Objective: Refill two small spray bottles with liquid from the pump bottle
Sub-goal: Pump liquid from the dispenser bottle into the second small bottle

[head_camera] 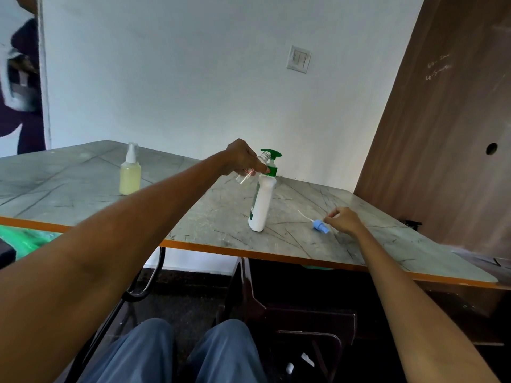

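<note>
I see a white plastic pump bottle with a green pump top [261, 200] standing on the grey marble-look table with an orange edge [193, 217]. It stands a little way back from the table's near edge. My left hand [243, 158] is up beside the green top and pinches a small clear empty spray bottle [253, 170] with no cap. The little bottle is tilted, with its open neck close under the green spout.

To the right of the pump bottle, my right hand [344, 221] rests on the table with its fingers curled, touching a blue spray cap with a thin white tube [320, 225]. I cannot tell if it grips the cap.

Far left of the pump bottle stands a small spray bottle of pale yellow liquid with a clear cap [130, 172], with bare table between them.
</note>
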`<state>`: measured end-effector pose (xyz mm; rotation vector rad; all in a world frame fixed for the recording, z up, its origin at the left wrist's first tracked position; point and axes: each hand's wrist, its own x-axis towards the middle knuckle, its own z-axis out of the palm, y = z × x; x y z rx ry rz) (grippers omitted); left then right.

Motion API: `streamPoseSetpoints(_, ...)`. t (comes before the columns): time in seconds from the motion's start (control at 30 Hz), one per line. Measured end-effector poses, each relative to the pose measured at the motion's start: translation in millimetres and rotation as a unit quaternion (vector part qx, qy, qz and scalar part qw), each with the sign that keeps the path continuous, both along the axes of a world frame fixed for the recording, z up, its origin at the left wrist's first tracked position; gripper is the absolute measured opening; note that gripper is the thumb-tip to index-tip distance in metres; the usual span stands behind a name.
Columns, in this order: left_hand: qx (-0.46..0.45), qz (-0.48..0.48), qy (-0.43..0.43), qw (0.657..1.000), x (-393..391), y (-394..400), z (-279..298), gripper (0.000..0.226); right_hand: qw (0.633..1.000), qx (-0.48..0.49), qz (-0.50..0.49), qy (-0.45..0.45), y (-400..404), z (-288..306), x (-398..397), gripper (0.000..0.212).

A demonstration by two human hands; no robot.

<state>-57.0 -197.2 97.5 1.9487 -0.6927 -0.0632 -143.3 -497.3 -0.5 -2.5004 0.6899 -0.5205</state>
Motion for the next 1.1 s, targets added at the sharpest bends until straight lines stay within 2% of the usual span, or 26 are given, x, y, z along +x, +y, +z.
streamPoseSetpoints(0.5,0.002,-0.001,0.002,1.000,-1.9,-0.4,1.3,0.023,0.998,-0.010,0.046,-0.041,14.3,-2.1,4.5,0.027)
streamPoseSetpoints(0.83,0.007,-0.005,-0.007,1.000,-2.8,-1.3,1.8,0.030,0.999,-0.009,0.010,-0.049,16.3,-4.2,-0.2,0.029)
streamPoseSetpoints(1.0,0.008,-0.003,-0.006,1.000,-2.6,-1.4,1.2,0.034,0.997,0.003,-0.006,-0.077,16.4,-5.1,-0.4,0.028)
streamPoseSetpoints(1.1,0.011,-0.008,-0.011,1.000,-2.0,-0.2,0.7,0.035,0.990,0.005,-0.026,-0.137,26.0,-0.6,4.4,0.027)
